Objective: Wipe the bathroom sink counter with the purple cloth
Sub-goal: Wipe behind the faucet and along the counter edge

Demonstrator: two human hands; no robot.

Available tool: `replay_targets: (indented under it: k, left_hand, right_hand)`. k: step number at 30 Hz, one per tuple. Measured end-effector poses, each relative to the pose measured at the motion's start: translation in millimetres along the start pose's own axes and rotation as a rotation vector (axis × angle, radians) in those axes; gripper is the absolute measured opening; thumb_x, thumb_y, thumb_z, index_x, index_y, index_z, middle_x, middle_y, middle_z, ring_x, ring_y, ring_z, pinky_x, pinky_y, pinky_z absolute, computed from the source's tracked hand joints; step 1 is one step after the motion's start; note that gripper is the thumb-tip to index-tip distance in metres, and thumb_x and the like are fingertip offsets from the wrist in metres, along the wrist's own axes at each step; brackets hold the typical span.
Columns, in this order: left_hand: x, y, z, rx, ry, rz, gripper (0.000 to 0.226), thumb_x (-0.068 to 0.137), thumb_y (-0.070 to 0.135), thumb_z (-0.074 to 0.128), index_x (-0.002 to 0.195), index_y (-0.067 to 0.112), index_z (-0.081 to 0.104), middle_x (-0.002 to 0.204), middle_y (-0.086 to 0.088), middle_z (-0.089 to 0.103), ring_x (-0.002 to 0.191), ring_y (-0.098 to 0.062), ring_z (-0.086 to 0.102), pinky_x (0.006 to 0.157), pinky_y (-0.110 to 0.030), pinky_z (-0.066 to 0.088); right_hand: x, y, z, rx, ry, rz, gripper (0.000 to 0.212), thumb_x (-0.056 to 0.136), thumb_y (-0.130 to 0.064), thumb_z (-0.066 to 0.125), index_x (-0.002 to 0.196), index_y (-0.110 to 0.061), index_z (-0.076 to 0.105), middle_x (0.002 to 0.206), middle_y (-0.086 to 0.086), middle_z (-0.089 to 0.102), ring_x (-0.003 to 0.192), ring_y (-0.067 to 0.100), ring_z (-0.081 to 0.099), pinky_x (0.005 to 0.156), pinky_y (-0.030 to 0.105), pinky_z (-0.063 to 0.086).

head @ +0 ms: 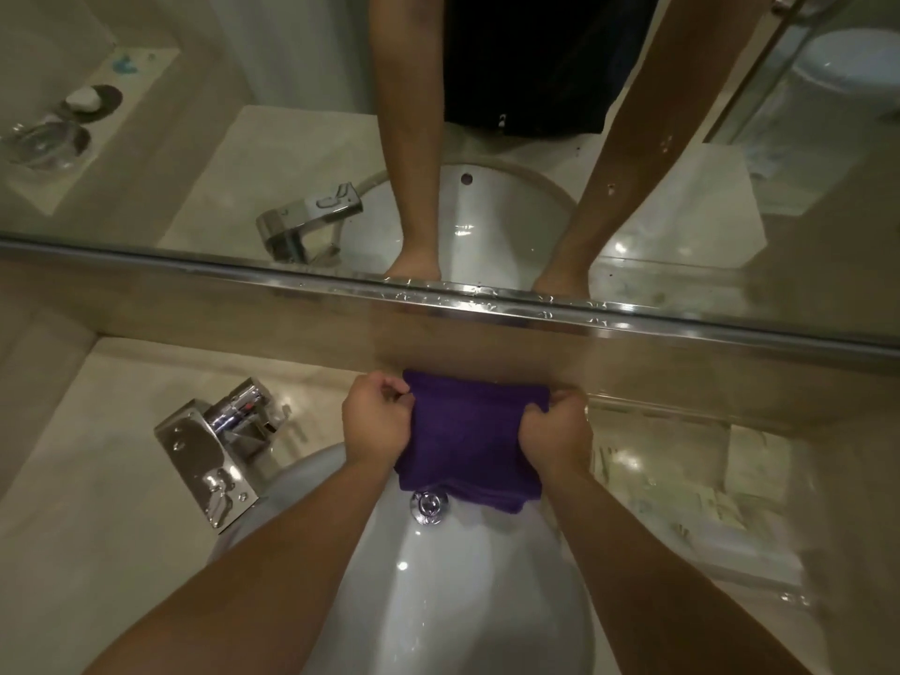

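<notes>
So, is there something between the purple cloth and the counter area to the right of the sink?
Nothing visible. Both hands, left hand and right hand, grip the folded purple cloth above the white sink basin; the glossy beige stone counter to its right looks bare.

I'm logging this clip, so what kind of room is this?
Most likely a bathroom: a white sink basin with a chrome faucet set in a stone counter, under a wall mirror.

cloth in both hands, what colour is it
Solid dark purple, no pattern; the head view shows the cloth best.
</notes>
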State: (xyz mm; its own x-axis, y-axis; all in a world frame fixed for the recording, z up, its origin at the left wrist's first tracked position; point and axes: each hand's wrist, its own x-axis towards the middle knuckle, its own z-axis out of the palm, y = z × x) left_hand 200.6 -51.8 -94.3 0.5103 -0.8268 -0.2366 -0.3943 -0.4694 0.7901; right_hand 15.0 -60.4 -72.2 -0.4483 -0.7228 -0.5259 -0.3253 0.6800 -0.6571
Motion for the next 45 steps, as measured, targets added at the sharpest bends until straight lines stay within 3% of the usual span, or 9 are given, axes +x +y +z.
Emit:
replay_targets:
  k: [7, 10, 12, 16, 19, 24, 30, 37, 45]
  left_hand:
    - [10, -10, -6, 0.458, -0.048, 0.375, 0.021, 0.075, -0.002, 0.064, 0.087, 0.014, 0.073, 0.097, -0.012, 0.06, 0.09, -0.035, 0.059, 0.083, -0.036, 0.048]
    - [-4, -14, 0, 0.613, -0.158, 0.71, 0.031, 0.069, 0.007, 0.063, 0.098, 0.014, 0.073, 0.106, -0.01, 0.066, 0.094, -0.034, 0.06, 0.084, -0.041, 0.05]
    - [-18, -21, 13, 0.706, -0.337, 0.798, 0.044, 0.077, 0.014, 0.065, 0.12, 0.012, 0.068, 0.126, -0.012, 0.064, 0.115, -0.032, 0.06, 0.103, -0.042, 0.045]
    - [-37, -29, 21, 0.882, -0.503, 0.728, 0.06, 0.1, 0.029, 0.041, 0.157, 0.024, 0.021, 0.165, -0.005, 0.017, 0.153, -0.025, 0.01, 0.122, -0.04, 0.0]
    - [-41, -23, 26, 0.96, -0.563, 0.806, 0.06, 0.103, 0.042, 0.031, 0.157, 0.032, 0.008, 0.167, 0.001, 0.001, 0.153, -0.025, -0.005, 0.123, -0.046, -0.006]
    - [-54, -27, 50, 0.912, -0.569, 0.866, 0.059, 0.101, 0.049, 0.026, 0.157, 0.032, 0.016, 0.167, 0.001, 0.005, 0.153, -0.026, -0.004, 0.121, -0.048, -0.01]
    - [-45, -38, 44, 0.834, -0.47, 0.859, 0.058, 0.097, 0.051, 0.016, 0.153, 0.039, 0.026, 0.167, -0.003, 0.007, 0.153, -0.027, 0.0, 0.122, -0.047, -0.009]
    - [-39, -51, 49, 0.771, -0.411, 0.854, 0.055, 0.1, 0.045, 0.024, 0.155, 0.037, 0.023, 0.167, 0.002, 0.006, 0.153, -0.025, -0.009, 0.121, -0.05, -0.011]
    - [-33, -60, 48, 0.76, -0.275, 0.85, 0.057, 0.097, 0.044, 0.027, 0.153, 0.035, 0.032, 0.165, 0.0, 0.02, 0.153, -0.028, 0.007, 0.123, -0.049, 0.001]
  right_hand:
    - [-25, 10, 17, -0.091, 0.154, -0.395, 0.033, 0.083, 0.005, 0.056, 0.114, -0.006, 0.055, 0.114, 0.003, 0.046, 0.099, 0.021, 0.049, 0.084, 0.021, 0.034]
    - [-30, 29, 27, -0.341, 0.085, -0.671, 0.031, 0.082, -0.003, 0.059, 0.112, -0.009, 0.063, 0.123, 0.008, 0.056, 0.114, 0.027, 0.054, 0.098, 0.035, 0.044]
    - [-29, 40, 32, -0.544, -0.047, -0.723, 0.045, 0.088, -0.012, 0.058, 0.133, -0.006, 0.057, 0.145, 0.015, 0.049, 0.134, 0.031, 0.047, 0.113, 0.041, 0.039]
    - [-28, 54, 29, -0.8, -0.173, -0.669, 0.066, 0.103, -0.03, 0.036, 0.159, -0.005, 0.011, 0.168, 0.015, 0.007, 0.155, 0.027, 0.008, 0.126, 0.039, 0.012]
    - [-30, 59, 24, -0.865, -0.129, -0.604, 0.078, 0.092, -0.041, 0.018, 0.158, 0.0, 0.009, 0.167, 0.02, 0.007, 0.155, 0.032, 0.01, 0.126, 0.043, 0.015]
    - [-25, 71, 21, -0.864, 0.033, -0.578, 0.073, 0.082, -0.011, 0.065, 0.148, 0.007, 0.037, 0.151, 0.03, 0.039, 0.139, 0.044, 0.04, 0.109, 0.055, 0.043]
    - [-23, 94, 31, -0.908, 0.113, -0.704, 0.066, 0.094, -0.03, 0.023, 0.14, 0.012, 0.047, 0.143, 0.036, 0.046, 0.13, 0.053, 0.046, 0.107, 0.061, 0.042]
    - [-11, 105, 47, -0.812, 0.237, -0.798, 0.06, 0.1, -0.027, 0.031, 0.145, 0.011, 0.039, 0.147, 0.036, 0.039, 0.135, 0.052, 0.038, 0.106, 0.064, 0.036]
    - [1, 101, 59, -0.778, 0.282, -0.897, 0.06, 0.098, -0.028, 0.032, 0.147, 0.007, 0.04, 0.15, 0.031, 0.04, 0.138, 0.046, 0.036, 0.111, 0.059, 0.031]
